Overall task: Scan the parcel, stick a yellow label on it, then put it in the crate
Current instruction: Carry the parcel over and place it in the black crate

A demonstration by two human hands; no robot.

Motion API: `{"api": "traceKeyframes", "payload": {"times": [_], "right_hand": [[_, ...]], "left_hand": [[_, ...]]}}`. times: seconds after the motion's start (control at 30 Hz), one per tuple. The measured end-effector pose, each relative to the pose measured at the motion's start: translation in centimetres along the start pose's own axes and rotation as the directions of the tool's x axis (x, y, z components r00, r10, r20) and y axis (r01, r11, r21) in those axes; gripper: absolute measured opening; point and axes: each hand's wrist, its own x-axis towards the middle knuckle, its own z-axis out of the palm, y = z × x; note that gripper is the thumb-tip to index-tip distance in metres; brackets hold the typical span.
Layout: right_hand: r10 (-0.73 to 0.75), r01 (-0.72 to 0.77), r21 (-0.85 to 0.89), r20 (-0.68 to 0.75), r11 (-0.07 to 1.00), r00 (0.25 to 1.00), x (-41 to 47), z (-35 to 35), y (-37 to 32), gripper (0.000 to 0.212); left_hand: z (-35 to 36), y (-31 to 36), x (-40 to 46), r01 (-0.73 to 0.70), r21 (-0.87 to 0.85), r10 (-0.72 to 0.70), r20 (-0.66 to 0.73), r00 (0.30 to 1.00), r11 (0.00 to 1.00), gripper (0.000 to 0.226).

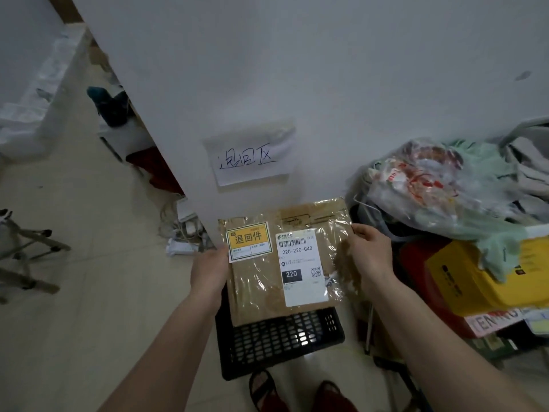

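Parcel (pixel 285 263), yellow label (pixel 249 241) stuck on its top left, hangs above the black crate (pixel 282 343), left hand (pixel 209 270) and right hand (pixel 371 252) gripping its side edges.

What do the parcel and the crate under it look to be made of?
Parcel: brown kraft paper or thin card, wrapped in glossy clear film or tape, going by the wrinkled glare across its face. Crate: probably moulded black plastic, matte, with a regular grid of holes in its wall.
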Motion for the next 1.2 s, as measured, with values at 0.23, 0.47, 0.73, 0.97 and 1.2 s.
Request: {"api": "traceKeyframes", "payload": {"times": [0.23,0.47,0.73,0.97,1.2], "right_hand": [[0.049,-0.050,-0.032,-0.011,0.998,0.999,6.1,3.9,4.4,0.022],[0.174,-0.166,-0.110,0.067,0.980,0.982,11.7,7.8,12.3,0.028],[0.298,-0.285,-0.104,0.140,0.953,0.944,16.5,11.8,21.3,0.020],[0.381,-0.356,-0.207,0.095,0.911,0.920,20.8,15.3,30.8,0.017],[0.433,-0.389,-0.257,0.140,0.884,0.891,25.3,18.9,39.2,0.020]], "left_hand": [[3.6,-3.4,6.5,-0.027,0.115,0.024,0.029,0.999,0.993,0.035],[7.9,-10.4,12.7,0.079,0.121,-0.075,-0.038,0.996,0.990,0.021],[11.4,-19.4,19.1,0.207,0.065,-0.204,-0.047,0.978,0.976,0.029],[13.6,-26.9,25.3,0.336,0.084,-0.343,0.107,0.933,0.938,0.029],[16.0,-34.0,30.7,0.368,0.159,-0.384,0.083,0.919,0.916,0.029]]}}
